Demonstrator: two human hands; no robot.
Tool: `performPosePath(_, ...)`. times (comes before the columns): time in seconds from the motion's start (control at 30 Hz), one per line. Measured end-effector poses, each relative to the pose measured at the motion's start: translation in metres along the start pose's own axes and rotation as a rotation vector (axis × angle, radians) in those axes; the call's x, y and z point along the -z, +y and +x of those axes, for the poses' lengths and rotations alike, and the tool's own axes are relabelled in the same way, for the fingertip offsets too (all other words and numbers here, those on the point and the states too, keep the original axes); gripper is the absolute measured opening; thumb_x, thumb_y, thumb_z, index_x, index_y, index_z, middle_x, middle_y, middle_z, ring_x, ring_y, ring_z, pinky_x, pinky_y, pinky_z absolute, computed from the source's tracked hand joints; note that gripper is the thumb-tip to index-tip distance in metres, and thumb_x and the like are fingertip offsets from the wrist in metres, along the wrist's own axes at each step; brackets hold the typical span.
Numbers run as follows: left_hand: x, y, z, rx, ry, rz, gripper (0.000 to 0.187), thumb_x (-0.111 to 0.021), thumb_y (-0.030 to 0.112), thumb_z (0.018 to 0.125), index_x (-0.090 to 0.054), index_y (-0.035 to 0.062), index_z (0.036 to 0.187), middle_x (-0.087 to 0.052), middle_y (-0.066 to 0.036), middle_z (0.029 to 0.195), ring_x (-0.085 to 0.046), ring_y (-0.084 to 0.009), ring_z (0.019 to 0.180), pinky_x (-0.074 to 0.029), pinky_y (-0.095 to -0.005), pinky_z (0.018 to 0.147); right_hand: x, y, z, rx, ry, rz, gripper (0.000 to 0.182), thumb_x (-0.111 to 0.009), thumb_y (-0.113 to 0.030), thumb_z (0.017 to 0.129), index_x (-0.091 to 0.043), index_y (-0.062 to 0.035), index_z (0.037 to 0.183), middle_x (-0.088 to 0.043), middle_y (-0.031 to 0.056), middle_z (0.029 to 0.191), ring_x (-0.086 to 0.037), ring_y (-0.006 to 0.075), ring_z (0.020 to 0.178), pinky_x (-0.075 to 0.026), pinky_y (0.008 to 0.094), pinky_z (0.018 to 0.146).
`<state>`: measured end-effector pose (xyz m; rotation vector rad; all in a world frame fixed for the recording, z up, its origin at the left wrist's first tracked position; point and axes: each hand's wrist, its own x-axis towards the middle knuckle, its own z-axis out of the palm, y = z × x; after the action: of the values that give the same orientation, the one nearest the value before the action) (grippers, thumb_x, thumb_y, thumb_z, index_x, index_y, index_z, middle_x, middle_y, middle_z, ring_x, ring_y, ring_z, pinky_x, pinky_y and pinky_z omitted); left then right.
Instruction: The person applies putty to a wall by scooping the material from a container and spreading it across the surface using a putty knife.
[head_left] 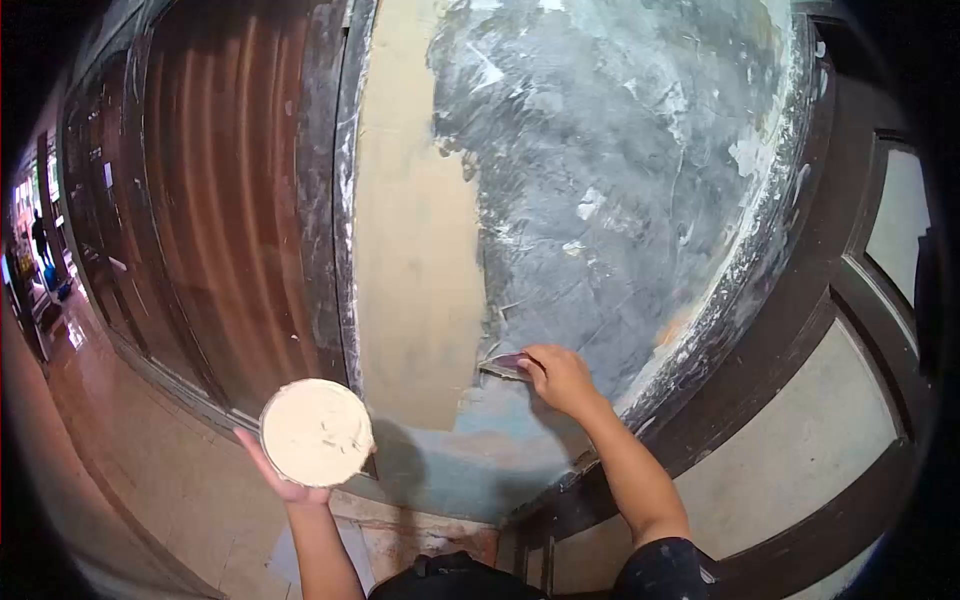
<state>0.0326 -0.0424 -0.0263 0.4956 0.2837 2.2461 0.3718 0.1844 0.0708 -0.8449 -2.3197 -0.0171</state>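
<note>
My left hand [292, 487] supports a round tub of cream-coloured putty [315, 432] from below and the side, its thumb along the left edge. The putty fills the tub nearly to the rim, and a little is smeared over the right side. In my right hand [562, 378] is a putty knife [505, 366], pinched between thumb and fingers. Its blade meets the wall near the lower right edge of a beige putty layer [415, 280]. Right of that layer, the grey wall [600, 170] is bare and patchy, with white scrapes.
A dark-framed door or window with a brown curtain [225, 180] borders the wall on the left. Dark wood panelling [750, 420] with pale panels stands close on the right. Tiled floor [170, 460] runs left toward a distant person [39, 238].
</note>
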Motion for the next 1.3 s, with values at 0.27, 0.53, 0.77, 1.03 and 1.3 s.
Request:
performPosePath(0.27, 0.03, 0.04, 0.012, -0.06, 0.056, -0.081, 0.091, -0.032, 0.078, 0.102, -0.051, 0.0047, 0.152, -0.052, -0.014, 0.156, -0.055, -0.0369, 0.138, -0.049, -0.0541, 0.113, -0.076, -0.008, -0.042, -0.097, -0.029, -0.037, 0.011, -0.068, -0.019, 0.096, -0.074, -0.0103, 0.1, -0.074, 0.0145, 0.088, -0.069, 0.0396, 0.085, -0.052, 0.053, 0.074)
performPosePath(0.53, 0.074, 0.027, -0.011, 0.003, 0.113, -0.119, 0.092, -0.035, 0.08, 0.101, -0.052, 0.0053, 0.152, -0.052, -0.014, 0.157, -0.055, -0.0375, 0.137, -0.049, -0.0565, 0.113, -0.105, -0.016, -0.043, -0.178, 0.054, -0.188, 0.011, -0.067, -0.018, 0.095, -0.073, -0.0094, 0.098, -0.074, 0.0129, 0.091, -0.068, 0.0394, 0.089, -0.053, 0.0526, 0.075)
performPosePath(0.77, 0.075, 0.031, -0.013, 0.093, 0.02, -0.183, 0.095, -0.036, 0.082, 0.099, -0.051, 0.006, 0.154, -0.05, -0.014, 0.159, -0.051, -0.0397, 0.141, -0.045, -0.0599, 0.115, -0.125, -0.022, -0.054, -0.253, 0.019, -0.228, 0.01, -0.068, -0.02, 0.094, -0.073, -0.0117, 0.098, -0.074, 0.0111, 0.095, -0.067, 0.0406, 0.089, -0.052, 0.0539, 0.073)
performPosePath(1.03, 0.073, 0.026, -0.013, 0.085, 0.121, -0.121, 0.097, -0.032, 0.085, 0.098, -0.047, 0.0101, 0.157, -0.047, -0.015, 0.161, -0.051, -0.0433, 0.14, -0.049, -0.0668, 0.108, -0.127, -0.03, -0.07, -0.287, 0.127, -0.172, 0.012, -0.068, -0.02, 0.096, -0.075, -0.0129, 0.104, -0.076, 0.0082, 0.102, -0.066, 0.0381, 0.093, -0.053, 0.051, 0.078)
performPosePath(1.3, 0.075, 0.028, -0.014, 0.17, 0.017, -0.101, 0.095, -0.031, 0.083, 0.099, -0.049, 0.0079, 0.155, -0.05, -0.014, 0.159, -0.052, -0.04, 0.14, -0.047, -0.0608, 0.113, -0.108, -0.037, -0.049, -0.304, 0.329, -0.145, 0.01, -0.07, -0.018, 0.095, -0.075, -0.012, 0.101, -0.076, 0.0054, 0.1, -0.067, 0.0345, 0.094, -0.053, 0.0499, 0.077)
